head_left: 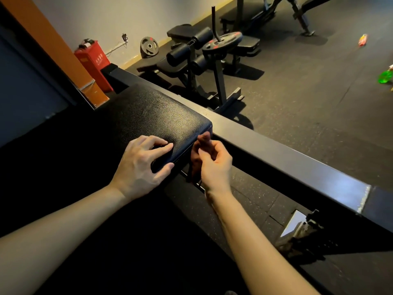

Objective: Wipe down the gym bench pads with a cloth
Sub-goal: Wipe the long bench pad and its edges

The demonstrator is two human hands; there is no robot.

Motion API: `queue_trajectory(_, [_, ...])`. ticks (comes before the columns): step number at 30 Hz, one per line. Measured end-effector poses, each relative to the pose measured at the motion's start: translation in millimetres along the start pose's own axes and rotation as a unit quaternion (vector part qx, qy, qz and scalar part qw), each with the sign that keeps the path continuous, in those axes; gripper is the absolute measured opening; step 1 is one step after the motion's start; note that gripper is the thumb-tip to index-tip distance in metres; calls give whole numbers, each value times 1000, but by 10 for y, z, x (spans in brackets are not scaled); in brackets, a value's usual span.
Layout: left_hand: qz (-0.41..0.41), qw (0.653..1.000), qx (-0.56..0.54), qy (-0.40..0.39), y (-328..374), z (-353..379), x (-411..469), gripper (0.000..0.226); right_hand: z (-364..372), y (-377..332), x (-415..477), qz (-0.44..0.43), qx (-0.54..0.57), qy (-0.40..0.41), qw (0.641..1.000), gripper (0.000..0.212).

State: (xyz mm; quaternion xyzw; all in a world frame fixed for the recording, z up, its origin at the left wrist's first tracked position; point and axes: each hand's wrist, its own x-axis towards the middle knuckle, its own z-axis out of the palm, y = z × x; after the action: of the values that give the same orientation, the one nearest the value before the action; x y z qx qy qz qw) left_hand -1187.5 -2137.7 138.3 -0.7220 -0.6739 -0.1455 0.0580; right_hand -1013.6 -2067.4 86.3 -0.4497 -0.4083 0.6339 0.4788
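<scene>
The black leather-grain bench pad [153,116] fills the middle of the view, its near right corner pointing at me. My left hand [142,165] lies on the pad's near end, fingers spread on top and thumb pressed against the side, clasping the edge. My right hand [214,165] hovers just off the pad's right side face with its fingers curled in; I see nothing in it, and its fingertips are blurred. No cloth is visible anywhere.
A black steel beam [276,154] runs diagonally along the pad's right side. Beyond it stand a roller-pad bench [182,67] and a loaded weight plate [222,42]. A red box [93,60] sits by the wall, a green object [386,76] on the floor.
</scene>
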Motion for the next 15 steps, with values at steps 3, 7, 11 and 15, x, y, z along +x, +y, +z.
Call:
queue_trajectory(3, [-9,1000,9,-28,32,-47,9,54,-185,-114,-96,24,15,-88,996,21])
queue_trajectory(7, [-78,994,-77,10,407,-197,-48,55,-538,-450,-372,36,9,-140,989,23])
queue_trajectory(11, [-92,947,-304,-43,1141,-424,-211,66,-991,-896,-867,22,-58,-193,979,27])
queue_trajectory(15, [-63,916,-369,-143,1842,-587,-387,33,-1599,-1256,-1480,2,-92,-170,981,29])
